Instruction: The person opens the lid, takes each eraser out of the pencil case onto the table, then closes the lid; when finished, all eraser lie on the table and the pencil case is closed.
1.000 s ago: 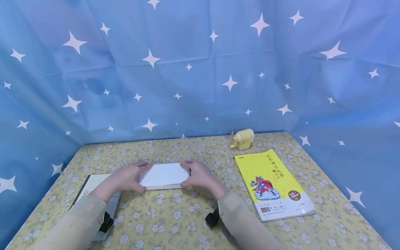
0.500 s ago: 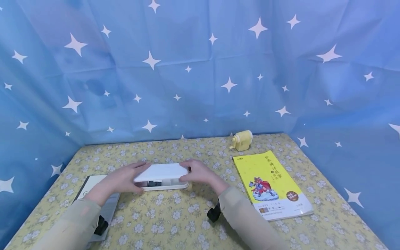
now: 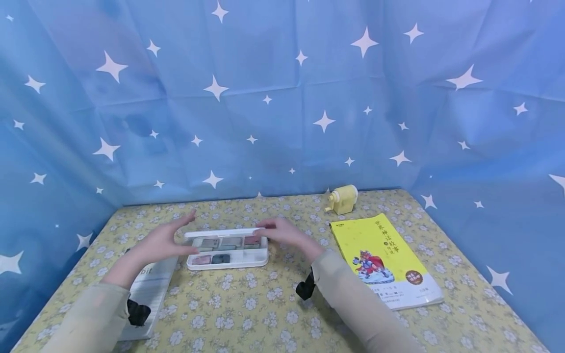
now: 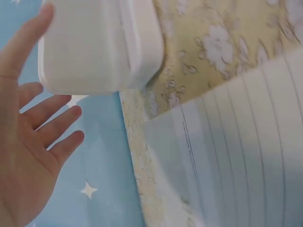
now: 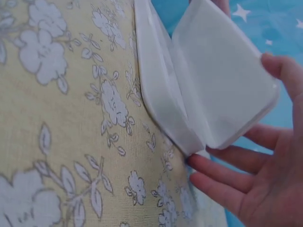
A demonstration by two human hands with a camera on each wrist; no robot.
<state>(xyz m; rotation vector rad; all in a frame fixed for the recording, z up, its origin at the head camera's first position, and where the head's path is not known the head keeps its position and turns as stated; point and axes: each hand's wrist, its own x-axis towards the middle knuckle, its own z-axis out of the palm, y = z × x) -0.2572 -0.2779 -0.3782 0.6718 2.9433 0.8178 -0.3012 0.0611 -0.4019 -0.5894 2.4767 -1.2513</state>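
Observation:
A white pencil case lies on the table with its hinged lid raised. Several small flat blocks, pinkish, grey and dark, sit in its compartments; their kind is too small to tell. My right hand holds the lid at its right end, thumb on the edge and fingers behind. My left hand is beside the case's left end, thumb and fingers spread apart. In the left wrist view its thumb overlaps the lid's edge; whether it touches cannot be told.
A notebook with lined marks lies under my left forearm. On the right is a yellow book, and behind it stands a yellow crank pencil sharpener. A blue star-patterned curtain closes off the table's back and sides.
The case's lid has swung up and back from closed, showing the compartments inside. My left hand has let go and moved left, while my right hand stays at the lid.

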